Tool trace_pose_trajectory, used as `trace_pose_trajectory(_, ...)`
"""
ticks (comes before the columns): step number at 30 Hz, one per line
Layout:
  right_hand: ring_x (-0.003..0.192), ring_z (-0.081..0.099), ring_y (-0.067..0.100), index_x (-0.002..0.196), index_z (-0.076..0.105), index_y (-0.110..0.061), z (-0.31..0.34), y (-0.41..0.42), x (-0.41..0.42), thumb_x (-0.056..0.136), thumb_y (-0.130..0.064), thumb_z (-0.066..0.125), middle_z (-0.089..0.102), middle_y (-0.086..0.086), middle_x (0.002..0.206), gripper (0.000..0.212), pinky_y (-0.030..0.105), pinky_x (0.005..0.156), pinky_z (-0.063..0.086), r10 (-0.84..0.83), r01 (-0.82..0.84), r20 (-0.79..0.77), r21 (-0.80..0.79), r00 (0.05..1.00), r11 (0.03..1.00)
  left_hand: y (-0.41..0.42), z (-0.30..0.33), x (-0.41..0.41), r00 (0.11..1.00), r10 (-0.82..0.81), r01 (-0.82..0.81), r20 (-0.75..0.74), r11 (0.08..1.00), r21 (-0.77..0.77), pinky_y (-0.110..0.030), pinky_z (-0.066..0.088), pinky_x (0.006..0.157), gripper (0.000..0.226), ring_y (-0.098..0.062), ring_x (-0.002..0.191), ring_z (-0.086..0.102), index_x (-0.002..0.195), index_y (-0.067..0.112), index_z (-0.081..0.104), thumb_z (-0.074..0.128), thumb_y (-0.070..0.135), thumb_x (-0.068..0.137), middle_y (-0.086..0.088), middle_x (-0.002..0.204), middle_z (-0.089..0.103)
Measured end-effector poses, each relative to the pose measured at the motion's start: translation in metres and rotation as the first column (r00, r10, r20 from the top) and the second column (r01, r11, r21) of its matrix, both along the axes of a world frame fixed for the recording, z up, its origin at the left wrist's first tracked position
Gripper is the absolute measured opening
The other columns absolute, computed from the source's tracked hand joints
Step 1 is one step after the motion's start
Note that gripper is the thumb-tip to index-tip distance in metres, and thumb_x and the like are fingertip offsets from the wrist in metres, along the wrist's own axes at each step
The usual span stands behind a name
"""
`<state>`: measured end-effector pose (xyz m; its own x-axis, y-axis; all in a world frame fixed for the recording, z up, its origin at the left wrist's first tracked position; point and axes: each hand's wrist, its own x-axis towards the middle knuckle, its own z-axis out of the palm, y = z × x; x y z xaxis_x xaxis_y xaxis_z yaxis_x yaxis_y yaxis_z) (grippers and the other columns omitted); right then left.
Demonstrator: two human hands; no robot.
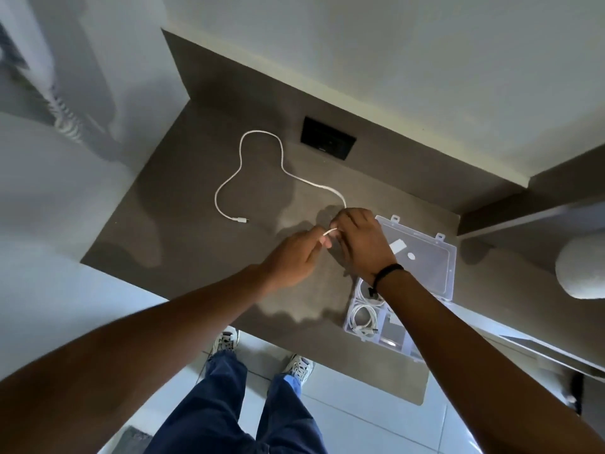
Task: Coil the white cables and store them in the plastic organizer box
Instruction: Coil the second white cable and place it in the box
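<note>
Here both hands meet over the middle of the brown desk (170, 244), each pinching the near end of the cable (281, 158). The left hand (291, 257) grips a short white stretch between thumb and fingertips, closed on it, and the right hand (360, 244), with a dark band (388, 273) at the wrist, is closed on the same stretch just beside it, fingers curled down so that the cable's tip is hidden; the two hands almost touch. From the right hand the cable runs away up and to the left across the desk, flat on the surface, bends into a tall loop near the black socket plate (328, 138), then comes back down the left side and curves toward the hands again. Its free plug (240, 219) lies well to the left of the left hand and points right, toward the hands. The cable's overall length lies from the hands out toward the far left of the desk. The box (352, 326) sits just under and to the right of the right wrist, its clear lid (448, 273) open and lying flat behind it. Coiled cables (363, 317) already fill its near left compartments; the forearm covers part of the others.
</note>
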<state>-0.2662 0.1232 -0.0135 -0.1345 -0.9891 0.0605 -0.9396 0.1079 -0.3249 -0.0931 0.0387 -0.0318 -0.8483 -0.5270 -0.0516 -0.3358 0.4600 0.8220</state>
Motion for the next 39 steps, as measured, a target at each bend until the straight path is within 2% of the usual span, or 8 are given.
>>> trace_pose_trajectory(3, 0.077, 0.052, 0.022, 0.096, 0.05, -0.016, 0.019, 0.001, 0.011, 0.1, -0.037, 0.035, 0.059, 0.003, 0.082, 0.026, 0.032, 0.066, 0.037, -0.106, 0.128, 0.229, -0.085, 0.968, 0.988, 0.007, 0.045, 0.014, 0.939, 0.305, -0.061, -0.161, 0.605, 0.794, -0.032, 0.049, 0.06, 0.027, -0.016, 0.057, 0.049, 0.091, 0.022, 0.069, 0.044, 0.024, 0.102, 0.003, 0.066, 0.052)
trace_pose_trajectory(7, 0.057, 0.051, 0.019, 0.098, 0.041, -0.021, 0.024, 0.004, 0.048, 0.103, -0.037, 0.037, 0.05, -0.01, 0.064, 0.017, 0.031, 0.052, 0.034, -0.294, 0.301, 0.432, 0.054, 0.853, 0.952, -0.008, 0.087, 0.036, 0.788, 0.527, 0.313, -0.318, 0.103, 0.944, -0.022, 0.044, 0.053, 0.023, -0.006, 0.053, 0.047, 0.101, 0.018, 0.069, 0.047, 0.024, 0.104, 0.007, 0.069, 0.055)
trace_pose_trajectory(13, 0.084, 0.066, 0.041, 0.135, 0.047, -0.008, 0.037, 0.016, 0.115, 0.086, -0.01, 0.051, 0.07, 0.017, 0.099, 0.049, 0.043, 0.076, 0.051, 0.18, -0.169, 0.004, 0.362, 0.984, 0.917, -0.057, 0.09, 0.055, 0.661, 0.695, 0.325, -0.284, 0.077, 0.943, -0.041, 0.043, 0.117, 0.034, -0.028, 0.138, 0.055, 0.101, 0.015, 0.078, 0.043, 0.016, 0.1, -0.011, 0.127, 0.074)
trace_pose_trajectory(19, 0.077, 0.068, 0.033, 0.117, 0.067, -0.019, 0.107, -0.002, 0.106, 0.097, -0.032, 0.054, 0.069, 0.007, 0.094, 0.027, 0.041, 0.058, 0.055, 0.187, -0.186, -0.108, 0.026, 0.976, 0.982, -0.065, 0.077, 0.081, 0.94, 0.297, 0.011, -0.169, 0.468, 0.884, -0.026, 0.059, 0.077, 0.042, -0.013, 0.08, 0.077, 0.091, 0.011, 0.075, 0.039, -0.006, 0.104, -0.004, 0.084, 0.079)
trace_pose_trajectory(25, 0.078, 0.064, 0.033, 0.111, 0.059, -0.024, 0.117, -0.035, 0.077, 0.101, -0.048, 0.036, 0.063, 0.006, 0.096, 0.035, 0.042, 0.058, 0.054, -0.03, 0.035, -0.085, 0.063, 0.996, 0.997, -0.04, 0.078, 0.093, 0.922, 0.272, 0.23, -0.275, 0.185, 0.955, -0.031, 0.051, 0.064, 0.032, -0.016, 0.06, 0.03, 0.114, 0.007, 0.074, 0.049, 0.026, 0.105, 0.003, 0.065, 0.052)
trace_pose_trajectory(32, 0.105, 0.065, 0.04, 0.145, 0.03, -0.016, 0.06, 0.0, 0.13, 0.097, -0.022, 0.048, 0.064, 0.017, 0.122, 0.051, 0.045, 0.08, 0.05, 0.034, -0.055, 0.048, 0.583, 0.998, 0.81, -0.061, 0.081, 0.098, 0.751, 0.566, 0.349, -0.34, 0.097, 0.932, -0.04, 0.055, 0.106, 0.012, -0.027, 0.113, 0.071, 0.099, 0.015, 0.064, 0.055, 0.024, 0.098, -0.009, 0.111, 0.076)
trace_pose_trajectory(35, 0.094, 0.067, 0.041, 0.132, 0.046, -0.016, 0.072, 0.004, 0.147, 0.1, -0.028, 0.04, 0.068, 0.015, 0.112, 0.035, 0.042, 0.07, 0.05, 0.236, -0.196, -0.017, 0.498, 0.972, 0.845, -0.072, 0.072, 0.103, 0.82, 0.507, 0.158, -0.265, 0.244, 0.957, -0.04, 0.048, 0.113, 0.023, -0.025, 0.123, 0.068, 0.1, 0.013, 0.061, 0.039, 0.014, 0.106, -0.009, 0.118, 0.077)
trace_pose_trajectory(39, 0.08, 0.068, 0.033, 0.116, 0.062, -0.021, 0.112, -0.024, 0.131, 0.095, -0.032, 0.049, 0.069, 0.007, 0.099, 0.027, 0.038, 0.057, 0.054, 0.236, -0.223, -0.097, 0.131, 0.967, 0.966, -0.062, 0.063, 0.109, 0.951, 0.279, 0.002, -0.134, 0.428, 0.904, -0.045, 0.053, 0.092, 0.04, -0.015, 0.082, 0.076, 0.094, 0.018, 0.077, 0.04, 0.008, 0.109, -0.004, 0.085, 0.079)
